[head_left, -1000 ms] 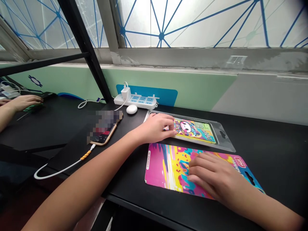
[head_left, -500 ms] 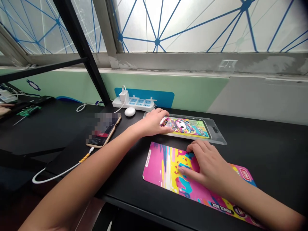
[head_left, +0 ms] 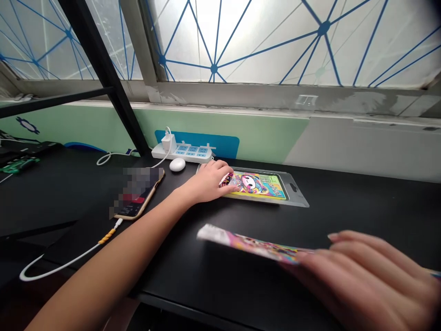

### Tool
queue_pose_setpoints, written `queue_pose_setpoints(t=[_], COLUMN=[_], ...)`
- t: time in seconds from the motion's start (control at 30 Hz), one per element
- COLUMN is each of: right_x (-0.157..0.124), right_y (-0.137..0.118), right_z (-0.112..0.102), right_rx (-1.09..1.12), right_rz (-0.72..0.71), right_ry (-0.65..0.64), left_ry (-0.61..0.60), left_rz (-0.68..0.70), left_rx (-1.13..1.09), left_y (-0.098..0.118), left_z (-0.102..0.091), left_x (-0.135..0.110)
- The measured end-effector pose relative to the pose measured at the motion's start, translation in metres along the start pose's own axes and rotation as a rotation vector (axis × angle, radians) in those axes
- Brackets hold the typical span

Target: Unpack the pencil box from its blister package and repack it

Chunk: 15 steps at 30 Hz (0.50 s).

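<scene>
My left hand (head_left: 210,181) lies over the left end of a brightly printed pencil box (head_left: 253,184), thumb along the near side and fingers over the far side. A clear plastic blister shell (head_left: 296,195) surrounds the box and lies flat on the black desk. Nearer to me, my right hand (head_left: 375,271) is closed on a colourful printed card (head_left: 255,244). That card is lifted off the desk and seen nearly edge-on, its left end pointing away from the hand. Motion blurs the right hand, and its thumb is hidden.
Left of my forearm lies a phone (head_left: 139,195), with a white charging cable (head_left: 69,271) looping near the desk edge. A white oval case (head_left: 177,164) and a power strip (head_left: 193,151) stand by the wall. A black metal post (head_left: 113,92) rises at left.
My right hand has picked the card up from the desk, tilted it nearly edge-on and moved right. My left hand stays on the pencil box. The view has shifted slightly right.
</scene>
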State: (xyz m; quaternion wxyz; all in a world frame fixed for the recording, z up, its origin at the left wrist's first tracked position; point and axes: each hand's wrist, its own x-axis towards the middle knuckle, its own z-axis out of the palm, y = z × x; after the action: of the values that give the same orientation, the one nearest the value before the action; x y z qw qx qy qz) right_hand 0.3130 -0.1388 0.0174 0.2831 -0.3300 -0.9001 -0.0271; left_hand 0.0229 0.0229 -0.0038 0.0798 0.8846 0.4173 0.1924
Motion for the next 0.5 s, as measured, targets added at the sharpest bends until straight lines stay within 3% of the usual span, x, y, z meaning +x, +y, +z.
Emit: queue_pose_setpoints(t=[0.07, 0.17, 0.27, 0.5], right_x=[-0.002, 0.004, 0.011, 0.033], right_y=[-0.015, -0.028, -0.023, 0.018], right_z=[0.005, 0.027, 0.050, 0.073], right_rx=[-0.165, -0.284, -0.345, -0.195], right_rz=[-0.245, -0.366, -0.287, -0.004], right_ry=[0.062, -0.055, -0.184, -0.232], left_ry=[0.006, 0.012, 0.024, 0.020], left_rz=[-0.006, -0.013, 0.005, 0.006], left_rx=[0.003, -0.007, -0.011, 0.021], left_y=[0.000, 0.001, 0.001, 0.000], left_z=[0.000, 0.000, 0.000, 0.002], left_x=[0.000, 0.001, 0.001, -0.001])
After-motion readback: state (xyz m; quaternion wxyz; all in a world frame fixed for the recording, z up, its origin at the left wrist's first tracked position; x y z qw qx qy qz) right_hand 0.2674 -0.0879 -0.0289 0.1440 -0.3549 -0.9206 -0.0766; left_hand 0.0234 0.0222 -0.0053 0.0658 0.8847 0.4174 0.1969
